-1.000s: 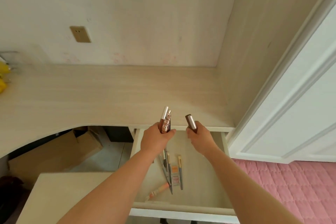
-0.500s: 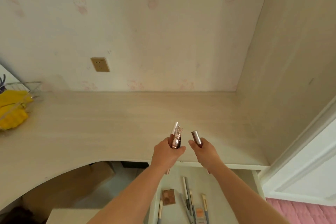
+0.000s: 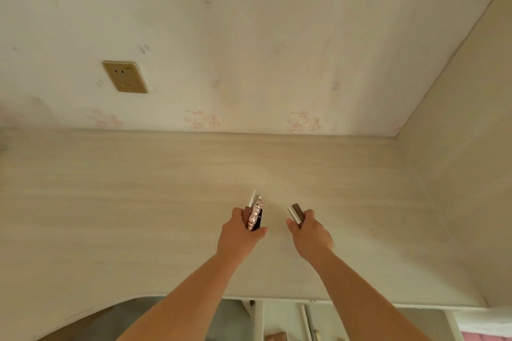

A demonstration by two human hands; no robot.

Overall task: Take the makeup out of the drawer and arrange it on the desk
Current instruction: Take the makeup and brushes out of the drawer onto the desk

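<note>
Both bare arms reach out over the pale wood-grain desk (image 3: 138,202), hands side by side but apart above its middle. The left hand (image 3: 238,235) is curled into a fist around a bunch of slim makeup sticks (image 3: 254,213): a white tube, an ornate rose-gold tube and a dark one, their far ends poking up past the knuckles. How many sticks are in the bunch is hard to tell beyond these 3. The right hand (image 3: 311,235) pinches a short brown and silver lipstick tube (image 3: 296,212) between thumb and fingers, tilted to the far left. At the near edge, the open white drawer (image 3: 260,318) shows below the desk, with a few more items inside, too cropped to name. A gold wall socket (image 3: 125,76) sits on the far wall, to the left.
</note>
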